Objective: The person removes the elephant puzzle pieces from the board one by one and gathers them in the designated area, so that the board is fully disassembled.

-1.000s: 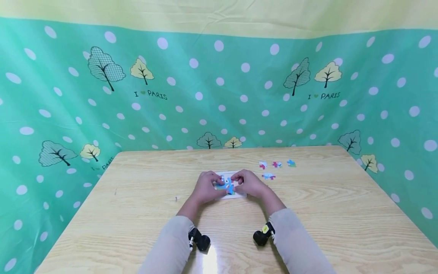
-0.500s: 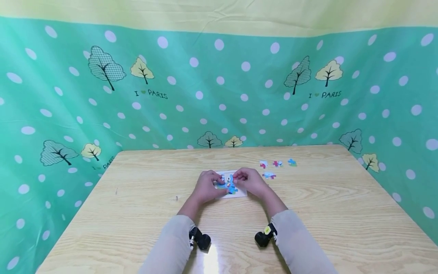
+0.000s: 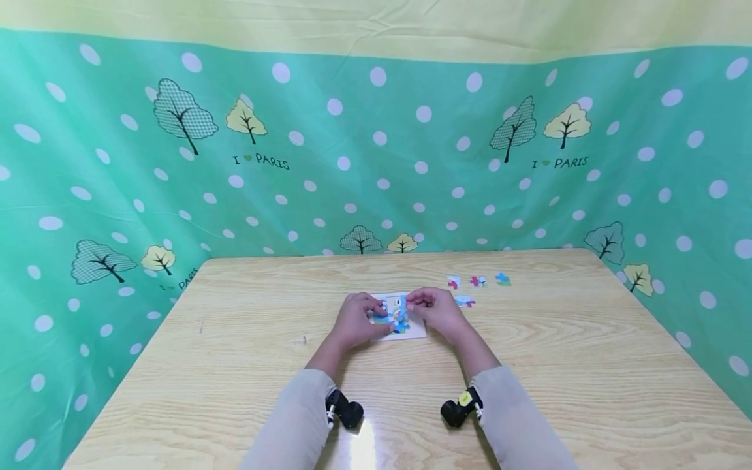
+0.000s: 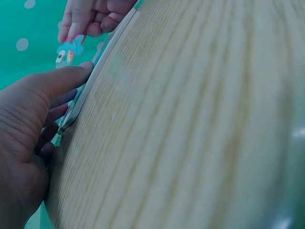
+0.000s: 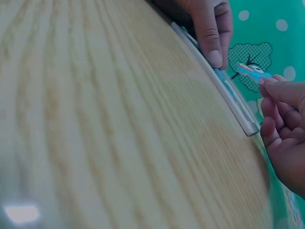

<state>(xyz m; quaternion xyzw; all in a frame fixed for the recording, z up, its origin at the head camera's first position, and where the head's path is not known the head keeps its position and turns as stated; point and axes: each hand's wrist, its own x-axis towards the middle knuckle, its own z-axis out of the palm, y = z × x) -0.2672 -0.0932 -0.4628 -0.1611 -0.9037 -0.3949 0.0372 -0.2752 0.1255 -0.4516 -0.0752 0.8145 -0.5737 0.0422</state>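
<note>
A small white-framed puzzle board [image 3: 418,330] lies on the table, with blue pieces in its left part. My left hand [image 3: 354,321] holds the board at its left side, thumb at the near edge and fingers toward the far side. My right hand [image 3: 440,312] pinches a blue puzzle piece [image 5: 253,72] with an eye printed on it, between thumb and index finger. In the left wrist view that puzzle piece [image 4: 69,51] is tilted and raised above the board. My left hand partly hides the pieces lying in the board.
Several loose puzzle pieces lie beyond my right hand, among them a blue-green piece [image 3: 502,279] and a pink-and-white piece [image 3: 454,282]. A tiny dark speck [image 3: 304,340] is on the table [image 3: 247,365] to the left. A green dotted curtain [image 3: 376,156] stands behind.
My right hand has drawn a little to the right and up from the board, with the puzzle piece between its fingertips. My left hand keeps its place on the board.
</note>
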